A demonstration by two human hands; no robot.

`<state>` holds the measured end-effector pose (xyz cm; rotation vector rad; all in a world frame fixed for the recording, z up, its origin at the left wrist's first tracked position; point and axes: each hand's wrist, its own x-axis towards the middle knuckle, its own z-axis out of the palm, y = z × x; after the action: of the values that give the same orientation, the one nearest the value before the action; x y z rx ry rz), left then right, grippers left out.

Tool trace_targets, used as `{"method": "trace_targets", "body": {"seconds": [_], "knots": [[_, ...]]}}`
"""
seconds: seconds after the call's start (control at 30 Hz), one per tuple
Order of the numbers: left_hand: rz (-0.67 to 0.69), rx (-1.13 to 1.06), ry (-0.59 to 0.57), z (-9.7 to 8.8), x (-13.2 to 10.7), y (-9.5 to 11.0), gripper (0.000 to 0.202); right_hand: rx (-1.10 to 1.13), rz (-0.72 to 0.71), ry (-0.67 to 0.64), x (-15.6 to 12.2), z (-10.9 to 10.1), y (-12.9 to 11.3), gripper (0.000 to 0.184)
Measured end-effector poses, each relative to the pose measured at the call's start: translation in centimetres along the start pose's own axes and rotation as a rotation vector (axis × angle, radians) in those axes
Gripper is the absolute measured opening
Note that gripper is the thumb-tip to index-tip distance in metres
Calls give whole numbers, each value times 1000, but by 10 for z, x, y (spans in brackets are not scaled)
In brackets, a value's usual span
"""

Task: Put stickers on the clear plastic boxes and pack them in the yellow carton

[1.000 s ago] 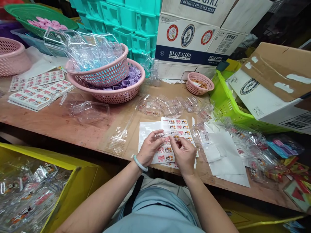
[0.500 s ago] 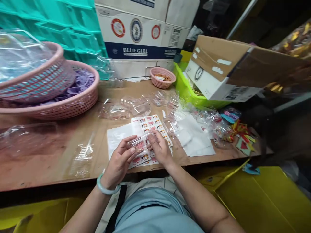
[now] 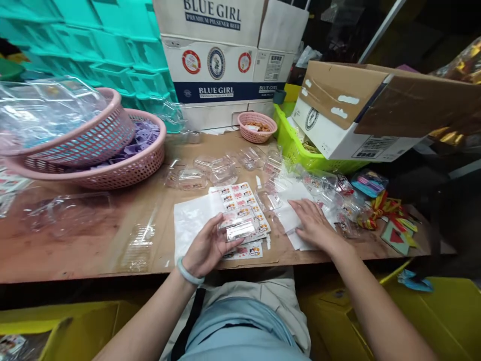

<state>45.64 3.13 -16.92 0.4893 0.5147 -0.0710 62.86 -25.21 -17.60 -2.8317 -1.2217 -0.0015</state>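
My left hand [image 3: 210, 245] is closed on a clear plastic box [image 3: 240, 224], tilted above the sticker sheets [image 3: 240, 193] with printed cartoon cats. Beneath its near side, another printed sheet sticks out toward the table edge. To the left lies a white paper sheet [image 3: 190, 218]. My right hand [image 3: 310, 220] lies flat with fingers outstretched over white papers [image 3: 296, 198], on the right of the sticker sheets. Several clear plastic shells [image 3: 220, 169] sit behind the stickers.
Pink baskets [image 3: 146, 173] are stacked at left, the lower holding purple pieces. A small pink basket [image 3: 257, 130] stands at the back beside a green crate [image 3: 315, 158] with a tilted cardboard box [image 3: 345, 100] on it. Yellow bins [image 3: 443, 311] flank my lap below the table edge.
My right hand has let go of the clear box and moved right onto the white papers. My left hand keeps the box alone. The camera view has shifted slightly.
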Motion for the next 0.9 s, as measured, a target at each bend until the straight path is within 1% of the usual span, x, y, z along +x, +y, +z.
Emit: {"method": "trace_targets", "body": {"seconds": [0.07,0.13,0.17,0.23,0.27,0.33,0.4,0.47,0.53,0.57,0.63,0.73,0.8,0.9], "knots": [[26,-23,22,-5,-5,3,18,28,-16,57,-1,-8,2,67],[57,-27,45,-14,-14,12,21,158,31,125,-5,-17,-1,61],[81,-29,48,-19,-18,17,24,267,79,164,-5,-20,-6,60],[162,-48,43,-29,-22,30,30,576,163,247,4,-19,-24,63],[223,-63,41,-33,-22,38,32,751,190,286,14,-17,-37,64],[379,-98,52,-39,-17,55,33,1062,208,358,46,-7,-70,67],[539,-134,66,-46,-10,76,29,1223,243,436,91,4,-102,72],[639,-166,68,-55,-5,99,27,1256,310,478,137,13,-128,76],[662,-177,79,-68,-1,124,27,1231,375,470,177,19,-146,78],[658,-174,92,-75,1,135,27,1214,393,460,193,21,-152,78],[662,-159,132,-88,7,154,26,1194,388,451,214,24,-161,79],[728,-157,174,-99,27,170,24,1163,348,468,227,28,-169,77],[777,-171,194,-99,45,173,23,1140,329,470,227,32,-172,76],[808,-169,231,-95,67,171,22,1111,305,443,226,39,-170,76]]}}
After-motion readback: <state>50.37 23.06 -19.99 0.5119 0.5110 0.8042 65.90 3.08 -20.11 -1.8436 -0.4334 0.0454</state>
